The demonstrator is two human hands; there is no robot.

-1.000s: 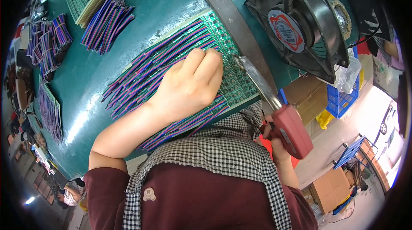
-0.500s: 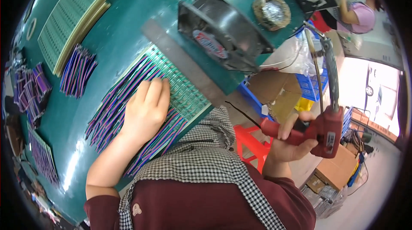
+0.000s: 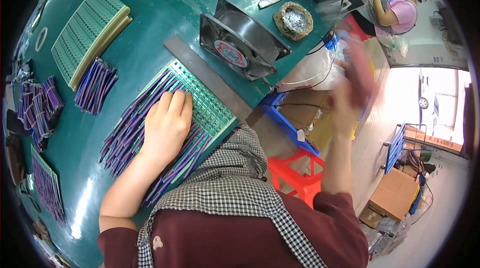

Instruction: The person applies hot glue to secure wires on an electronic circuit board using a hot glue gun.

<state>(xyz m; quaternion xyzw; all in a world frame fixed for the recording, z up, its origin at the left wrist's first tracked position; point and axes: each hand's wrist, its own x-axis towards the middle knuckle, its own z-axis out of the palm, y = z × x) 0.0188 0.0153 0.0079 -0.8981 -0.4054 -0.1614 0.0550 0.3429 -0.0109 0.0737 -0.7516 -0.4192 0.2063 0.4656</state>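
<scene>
A green circuit board panel (image 3: 212,102) lies on the bench in front of me, with rows of purple, blue and black wires (image 3: 131,120) fanned out across its near left side. My left hand (image 3: 169,123) rests over these wires, fingers together and bent at the tips, pressing them against the panel. Off the bench's right side, my right hand (image 3: 342,105) grips a red soldering gun (image 3: 361,70). Both are smeared by motion, and the gun's tip cannot be made out. A flat metal bar (image 3: 207,75) runs along the panel's far edge.
Behind the bar stands a black fan (image 3: 242,40), with a round tin (image 3: 294,20) of silvery material beyond it. Stacked panels (image 3: 90,33) and wire bundles (image 3: 40,105) sit at left. A red stool (image 3: 295,173) and blue crate (image 3: 287,128) are at right; a co-worker (image 3: 395,13) sits farther back.
My right hand has swung up and away with the soldering gun, toward the bench's far right side. My left hand stays on the wires. The view has shifted slightly.
</scene>
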